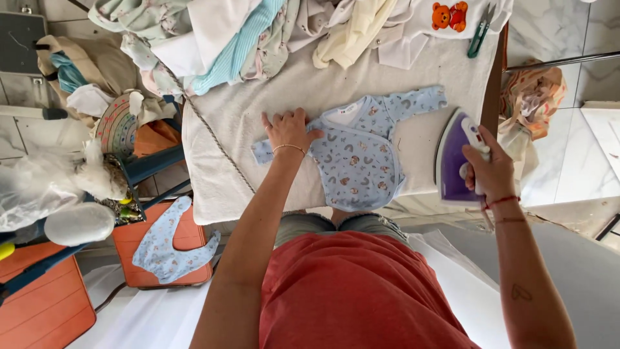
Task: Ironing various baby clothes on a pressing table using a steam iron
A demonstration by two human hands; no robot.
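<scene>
The left hand (289,129) lies flat, its grip released and fingers spread, pressing on the left sleeve side of a small blue baby bodysuit (356,150); the bodysuit lies spread face up on the white padded ironing board (226,174), its other sleeve stretched toward the upper right; a thin bracelet circles the left wrist.

The right hand (487,169) has its grip clenched around the handle of a purple and white iron (452,161); the iron sits at the right edge of the board, just beside the bodysuit's right side but apart from it, its body tilted so the purple flank faces the camera; red string bands sit on the right wrist.

At the far end of the board a heap of pale clothes (258,32) is piled, with a white piece bearing an orange bear print (449,15) and a green-handled clipper (481,29) beside it; a cord (213,136) runs diagonally across the board's left part.

On the floor to the left, a blue patterned bib (169,242) rests on an orange box (165,258); the person wears a red shirt (361,291).
</scene>
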